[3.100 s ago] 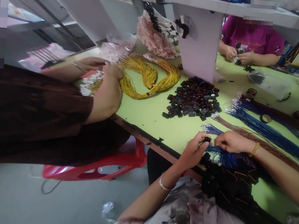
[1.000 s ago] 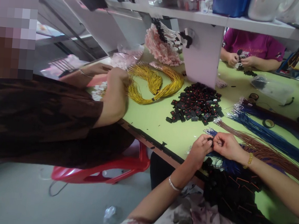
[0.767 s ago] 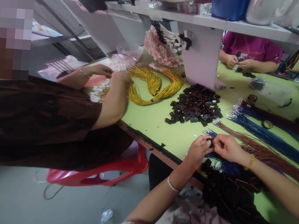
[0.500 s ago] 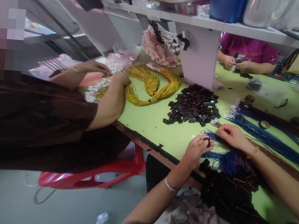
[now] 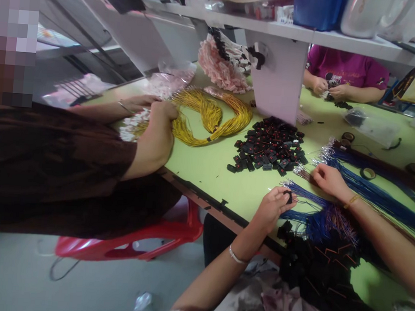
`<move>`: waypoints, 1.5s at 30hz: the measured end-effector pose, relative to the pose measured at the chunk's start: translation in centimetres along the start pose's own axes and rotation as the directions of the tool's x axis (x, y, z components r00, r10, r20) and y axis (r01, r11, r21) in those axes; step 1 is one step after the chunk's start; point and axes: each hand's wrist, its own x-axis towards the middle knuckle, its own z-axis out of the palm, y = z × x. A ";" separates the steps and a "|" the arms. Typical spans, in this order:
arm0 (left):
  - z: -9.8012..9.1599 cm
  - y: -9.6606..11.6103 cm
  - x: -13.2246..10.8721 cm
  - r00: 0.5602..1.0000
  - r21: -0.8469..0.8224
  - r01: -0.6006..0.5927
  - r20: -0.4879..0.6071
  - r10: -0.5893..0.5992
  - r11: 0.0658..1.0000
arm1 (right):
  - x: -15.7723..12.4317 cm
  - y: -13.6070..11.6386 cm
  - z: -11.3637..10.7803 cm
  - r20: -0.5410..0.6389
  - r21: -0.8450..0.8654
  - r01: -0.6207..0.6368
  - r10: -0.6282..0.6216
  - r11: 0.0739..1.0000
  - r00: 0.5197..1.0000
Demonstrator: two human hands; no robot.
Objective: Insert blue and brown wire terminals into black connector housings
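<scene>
At the desk's [image 5: 206, 167] front edge, the left hand [image 5: 273, 207] pinches a small black connector [image 5: 289, 197]. The right hand [image 5: 329, 180], apart from it, touches the brown wires [image 5: 301, 172]; I cannot tell whether it grips one.

Left hand [image 5: 273, 206] pinched; right hand [image 5: 329, 179] outstretched, seemingly pinching.

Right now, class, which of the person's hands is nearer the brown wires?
Right. The right hand has its fingers at the ends of the brown wires; the left hand is apart from them, pinching a black connector.
</scene>
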 end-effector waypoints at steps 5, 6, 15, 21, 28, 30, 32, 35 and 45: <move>0.3 0.0 0.2 1.000 -0.052 0.003 0.023 -0.002 0.999 | -0.2 -3.4 -0.2 -0.031 0.368 0.139 -0.137 0.919 0.990; 0.4 0.0 0.2 1.000 -0.061 0.002 0.026 -0.001 0.998 | -0.4 -4.0 -0.2 -0.028 0.422 0.142 -0.144 0.895 0.989; 0.6 0.2 0.2 0.999 -0.151 0.002 0.044 0.005 0.989 | -3.5 -5.6 0.4 0.114 0.612 0.023 -0.117 0.790 0.987; 0.4 0.0 0.3 0.997 -0.177 0.013 0.073 0.000 0.984 | -4.0 -5.5 0.8 0.064 0.453 0.057 -0.097 0.890 0.993; 0.3 0.0 0.1 0.996 -0.171 0.014 0.092 0.002 0.985 | -4.2 -5.5 1.1 0.084 0.354 0.036 -0.070 0.935 0.994; 0.3 0.0 0.1 0.996 -0.167 0.012 0.094 0.004 0.986 | -4.2 -5.5 1.0 0.085 0.355 0.050 -0.086 0.933 0.993; 0.3 0.0 0.1 0.995 -0.157 0.013 0.096 0.002 0.988 | -4.2 -5.5 1.0 0.081 0.360 0.059 -0.095 0.931 0.992; 0.4 0.1 0.1 0.995 -0.137 0.012 0.097 0.001 0.991 | -4.2 -5.5 1.0 0.080 0.368 0.058 -0.094 0.928 0.992; 0.7 0.0 -0.2 0.998 0.026 -0.044 0.053 0.042 0.999 | -4.5 -5.6 1.5 0.023 0.296 0.245 -0.264 0.923 0.964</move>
